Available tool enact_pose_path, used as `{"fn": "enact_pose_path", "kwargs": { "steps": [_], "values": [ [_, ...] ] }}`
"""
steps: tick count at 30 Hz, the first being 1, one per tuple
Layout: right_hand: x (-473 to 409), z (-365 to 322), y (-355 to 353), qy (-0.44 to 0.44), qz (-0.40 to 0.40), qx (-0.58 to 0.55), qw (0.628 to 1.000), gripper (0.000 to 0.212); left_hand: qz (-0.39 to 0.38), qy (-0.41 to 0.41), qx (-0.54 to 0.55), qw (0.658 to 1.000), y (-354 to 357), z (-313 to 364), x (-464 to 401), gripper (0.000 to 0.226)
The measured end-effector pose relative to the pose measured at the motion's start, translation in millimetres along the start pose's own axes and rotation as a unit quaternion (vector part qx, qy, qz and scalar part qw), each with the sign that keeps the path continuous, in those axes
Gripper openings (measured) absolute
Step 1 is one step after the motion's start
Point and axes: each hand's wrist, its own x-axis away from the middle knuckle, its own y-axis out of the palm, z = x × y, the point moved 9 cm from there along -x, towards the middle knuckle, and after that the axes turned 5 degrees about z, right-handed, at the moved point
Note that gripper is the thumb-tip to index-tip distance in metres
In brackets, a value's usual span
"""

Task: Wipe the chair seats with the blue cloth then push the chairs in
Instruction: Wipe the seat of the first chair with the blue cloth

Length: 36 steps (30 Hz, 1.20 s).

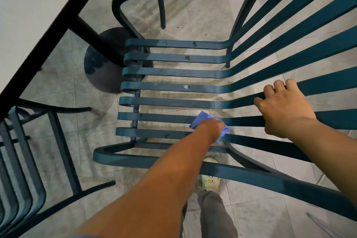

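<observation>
Blue cloth point(195, 121) held bunched under left hand point(209, 128) against near seat slats of teal chair point(173, 87), back slat gripped by right hand point(284, 108), fingers curled over it.

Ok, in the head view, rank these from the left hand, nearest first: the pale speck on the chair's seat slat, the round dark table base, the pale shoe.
1. Pale shoe, just below the left hand holding the blue cloth, and the pale speck on the teal metal chair's slat, above it: too close to call.
2. Round dark table base, upper left.
</observation>
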Motion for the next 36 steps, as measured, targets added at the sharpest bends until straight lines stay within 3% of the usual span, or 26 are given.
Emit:
{"fn": "enact_pose_path", "kwargs": {
  "steps": [2, 4, 5, 8, 11, 16, 20, 24, 27, 29, 31, 36],
  "values": [
    [0.2, 0.3, 0.1, 0.002, 0.0, -0.003, 1.0, 0.056, -0.072, -0.039, 0.044, 0.996, 13.4, -1.4, -4.6, 0.021],
    [0.6, 0.4, -0.9, 0.007, 0.001, -0.006, 1.0, 0.057, -0.027, -0.022, 0.038, 0.999, 14.5, -11.5, -7.8, 0.015],
    [0.8, -0.1, -1.7, 0.008, 0.003, -0.005, 1.0, 0.057, -0.011, -0.002, -0.007, 1.0, 11.6, -19.1, -4.0, 0.022],
    [2.1, -0.7, -2.0, 0.009, 0.002, -0.002, 1.0, 0.057, -0.014, 0.033, -0.093, 0.995, 2.9, -50.5, 12.8, 0.024],
    [2.2, -0.5, -2.8, 0.006, 0.001, -0.003, 1.0, 0.058, -0.005, -0.05, -0.094, 0.994, -19.4, -113.4, 41.8, 0.011],
    [1.7, -0.7, -1.4, 0.009, 0.003, -0.004, 1.0, 0.057, -0.007, -0.201, -0.121, 0.972, -48.5, -205.6, 96.3, 0.009],
    [0.5, 0.2, -2.3, 0.013, 0.009, -0.005, 1.0, 0.057, -0.042, -0.081, -0.162, 0.983, -34.4, -148.1, 76.2, 0.022],
    [-0.4, 0.3, 0.2, 0.014, 0.003, -0.005, 1.0, 0.057, -0.123, 0.036, -0.188, 0.974, 8.2, -46.2, 32.2, 0.011],
    [-2.0, 0.6, 1.2, 0.017, 0.007, -0.008, 1.0, 0.056, -0.094, 0.095, -0.177, 0.975, 16.3, -0.7, 9.4, 0.026],
    [-2.4, 0.0, 1.4, 0.018, 0.005, -0.007, 1.0, 0.055, -0.087, 0.092, -0.152, 0.98, 17.1, 1.0, 9.8, 0.031],
    [-1.6, -0.5, 0.9, 0.019, 0.008, -0.007, 1.0, 0.053, -0.069, 0.002, -0.06, 0.996, 14.7, -30.6, 14.2, 0.032],
    [-1.3, 0.4, 0.6, 0.022, 0.006, -0.007, 1.0, 0.051, -0.041, -0.08, -0.067, 0.994, -14.3, -156.5, 73.5, 0.024]
  ]
}}
